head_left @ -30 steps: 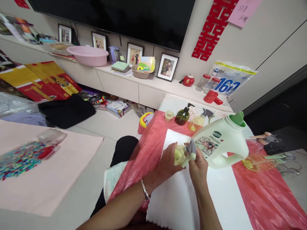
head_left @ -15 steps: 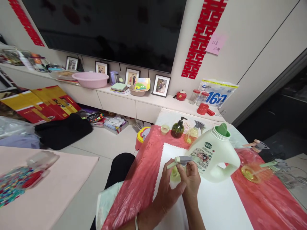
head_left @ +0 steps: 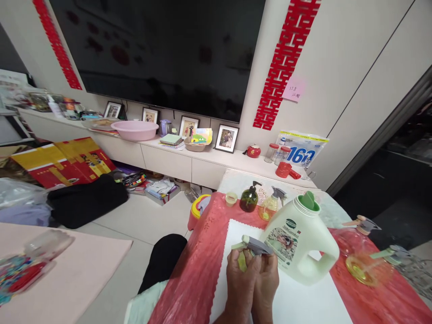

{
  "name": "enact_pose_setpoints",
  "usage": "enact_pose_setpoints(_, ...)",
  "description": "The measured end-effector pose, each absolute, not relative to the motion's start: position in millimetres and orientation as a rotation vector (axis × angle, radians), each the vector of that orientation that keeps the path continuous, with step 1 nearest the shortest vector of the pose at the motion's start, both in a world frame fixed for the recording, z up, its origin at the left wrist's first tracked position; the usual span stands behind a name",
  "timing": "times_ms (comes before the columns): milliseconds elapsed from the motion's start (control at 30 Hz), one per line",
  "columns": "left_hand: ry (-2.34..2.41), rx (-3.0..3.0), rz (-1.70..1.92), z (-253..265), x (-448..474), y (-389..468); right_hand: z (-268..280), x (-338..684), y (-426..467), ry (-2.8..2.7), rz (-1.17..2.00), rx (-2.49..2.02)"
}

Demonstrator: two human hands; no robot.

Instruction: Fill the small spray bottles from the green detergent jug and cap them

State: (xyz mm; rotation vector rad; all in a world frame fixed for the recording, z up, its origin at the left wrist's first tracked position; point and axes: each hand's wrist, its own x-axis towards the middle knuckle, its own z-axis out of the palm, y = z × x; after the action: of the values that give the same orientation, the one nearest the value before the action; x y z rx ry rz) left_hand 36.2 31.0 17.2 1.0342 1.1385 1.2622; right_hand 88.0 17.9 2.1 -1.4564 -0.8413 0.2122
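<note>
Between my two hands is a small spray bottle with a grey and pale green trigger head [head_left: 257, 245]; yellowish liquid shows in its body, mostly hidden by my fingers. My left hand [head_left: 240, 281] is closed round its left side. My right hand [head_left: 266, 281] is closed at the right, under the back of the grey head. Just beyond them a large pale green detergent jug [head_left: 303, 245] stands upright on a white mat [head_left: 290, 301], with a green piece in its mouth.
Behind the mat stand a small cup [head_left: 231, 199], a dark green pump bottle [head_left: 249, 199] and another spray bottle [head_left: 269, 206]. More spray bottles [head_left: 366, 270] are at the right on the red plastic cover [head_left: 192, 274]. A pink-topped table [head_left: 94, 256] is at the left.
My view has tilted up, so the scene sits lower. Both hands have drawn closer together around the spray bottle, and its trigger head now tilts down to the right.
</note>
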Motion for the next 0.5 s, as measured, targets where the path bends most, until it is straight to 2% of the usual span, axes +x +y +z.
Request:
enact_pose_setpoints(133,1.181,0.962,1.256,29,32,31,-6,88,18,-0.791,0.197,-1.482)
enact_pose_setpoints(333,0.938,0.947,1.174,48,17,31,-2,91,9,-0.935,0.193,-1.378)
enact_pose_setpoints(500,0.946,1.080,1.215,32,14,36,12,89,0,-0.958,0.398,-1.282)
